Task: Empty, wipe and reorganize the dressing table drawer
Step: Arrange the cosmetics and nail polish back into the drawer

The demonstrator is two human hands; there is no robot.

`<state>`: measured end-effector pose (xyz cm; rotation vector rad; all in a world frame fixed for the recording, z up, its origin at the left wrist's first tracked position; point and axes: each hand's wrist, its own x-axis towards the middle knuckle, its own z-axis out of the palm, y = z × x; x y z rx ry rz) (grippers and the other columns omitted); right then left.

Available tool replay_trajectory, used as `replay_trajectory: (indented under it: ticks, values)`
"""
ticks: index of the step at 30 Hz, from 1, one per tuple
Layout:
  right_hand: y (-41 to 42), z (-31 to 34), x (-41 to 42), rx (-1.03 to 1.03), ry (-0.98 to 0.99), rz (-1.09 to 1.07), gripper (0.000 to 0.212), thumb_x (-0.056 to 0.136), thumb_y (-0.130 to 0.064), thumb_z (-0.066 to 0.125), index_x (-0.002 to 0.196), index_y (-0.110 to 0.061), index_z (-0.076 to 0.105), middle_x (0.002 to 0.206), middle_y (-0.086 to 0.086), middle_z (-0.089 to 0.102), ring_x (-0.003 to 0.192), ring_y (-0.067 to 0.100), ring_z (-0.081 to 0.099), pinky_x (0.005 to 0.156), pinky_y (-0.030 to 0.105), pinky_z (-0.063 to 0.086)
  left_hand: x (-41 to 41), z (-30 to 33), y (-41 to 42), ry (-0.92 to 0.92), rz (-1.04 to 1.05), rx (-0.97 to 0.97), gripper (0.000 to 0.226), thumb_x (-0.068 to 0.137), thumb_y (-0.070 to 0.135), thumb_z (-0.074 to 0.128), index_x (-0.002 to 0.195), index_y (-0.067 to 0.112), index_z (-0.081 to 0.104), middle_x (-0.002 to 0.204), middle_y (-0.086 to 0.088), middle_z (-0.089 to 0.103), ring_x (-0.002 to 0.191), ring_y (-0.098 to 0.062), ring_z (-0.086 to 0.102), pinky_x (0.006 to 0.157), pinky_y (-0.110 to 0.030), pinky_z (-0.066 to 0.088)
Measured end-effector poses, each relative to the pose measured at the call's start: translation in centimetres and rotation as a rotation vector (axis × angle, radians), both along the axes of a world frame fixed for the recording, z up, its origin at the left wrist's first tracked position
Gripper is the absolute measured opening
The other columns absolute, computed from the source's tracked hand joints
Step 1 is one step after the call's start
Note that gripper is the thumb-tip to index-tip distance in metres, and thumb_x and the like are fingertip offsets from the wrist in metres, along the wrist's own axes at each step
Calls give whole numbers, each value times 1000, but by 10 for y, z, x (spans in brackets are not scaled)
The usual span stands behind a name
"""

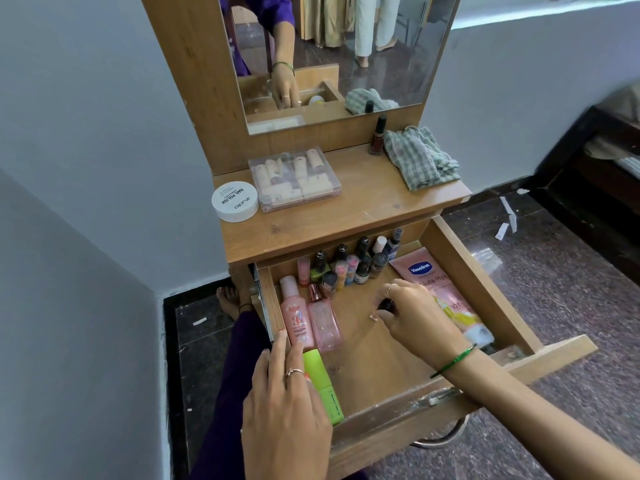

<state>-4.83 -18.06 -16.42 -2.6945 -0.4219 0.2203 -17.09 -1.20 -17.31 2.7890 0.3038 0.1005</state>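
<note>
The open wooden drawer (481, 282) of the dressing table sits pulled out below the tabletop, its laminate floor scuffed and mostly bare in the middle. Your right hand (415, 317) reaches into it, fingers curled down around a small dark round-capped bottle (385, 304); most of that bottle is hidden under your palm, so its colour and label cannot be made out. Your left hand (287, 407) lies flat with fingers loosely spread and gripping nothing, fingertips touching the drawer's left wall and covering part of a lime-green plastic tube (323, 388). Just beyond it lie two pink bottles side by side, one opaque with a rounded cap (294, 318), one clear and faceted (323, 323). A cluster of small nail polish bottles (349, 263) stands upright along the back wall. A pink Vaseline tube (433, 282) lies along the right side, its lower part hidden by your wrist.

On the tabletop (374, 199) sit a round white tub printed "NAIL POLISH" (234, 200), a clear plastic compartment box (295, 178) of beige pieces, a dark glass polish bottle (378, 136), and a crumpled green checked cloth (419, 157). The mirror (381, 46) above is cut off at the top.
</note>
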Motion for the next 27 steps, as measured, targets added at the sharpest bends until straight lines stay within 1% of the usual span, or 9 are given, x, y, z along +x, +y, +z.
replay_trajectory:
  ticks: [3,11,14,15,17,19,22,24,27]
  values:
    - [1,0,1,-10,9,4,11,87,-17,62,97,-14,64,97,0,55,91,18,54,72,21,36,1,-1,1,-1,-11,2,47,63,4,75,110,10,67,126,-8,60,105,-32,63,58,-43,57]
    - [6,0,1,-5,6,-13,17,87,-18,61,104,-14,63,100,1,55,94,19,55,74,20,38,3,-2,2,-17,-26,4,49,58,4,78,107,7,68,122,-10,62,99,-35,65,54,-44,57]
    - [8,1,2,10,4,-12,21,89,-19,60,108,-15,63,96,-4,48,85,12,50,71,15,35,4,-2,2,-48,-29,23,37,69,9,60,105,9,69,121,-9,63,98,-35,65,52,-43,57]
    - [9,2,1,14,9,-11,23,89,-20,59,111,-15,62,95,-6,45,83,10,47,70,14,35,5,-2,2,-48,-31,24,37,71,14,52,104,9,70,120,-9,64,97,-35,66,52,-43,57]
    - [12,1,0,30,27,-21,26,90,-18,58,116,-15,61,97,-5,44,85,12,49,72,16,41,6,-2,3,-41,-31,15,45,75,20,37,102,8,70,119,-10,64,95,-36,66,51,-42,57]
    - [14,1,-1,47,26,-29,28,90,-15,56,118,-15,60,98,-3,44,93,18,55,78,21,45,5,-2,1,-61,-22,18,49,75,22,32,102,7,70,119,-11,64,95,-37,66,51,-42,57]
    - [16,0,-1,34,29,-40,30,90,-13,54,119,-15,60,98,-1,45,97,20,54,78,21,40,5,-3,-1,-73,-13,19,49,75,21,32,102,5,70,119,-12,64,95,-39,65,50,-44,57]
    - [16,-1,1,30,27,-54,27,89,-13,56,116,-14,61,100,0,49,96,18,54,77,20,40,5,-2,0,-73,-4,20,48,75,20,33,102,5,70,119,-12,64,94,-39,66,50,-44,56]
    - [17,-7,2,22,15,-96,17,83,-12,63,99,-13,63,92,-2,50,82,14,49,68,15,32,5,-1,-1,-69,8,34,42,74,16,42,102,5,70,120,-12,64,96,-38,65,50,-44,57]
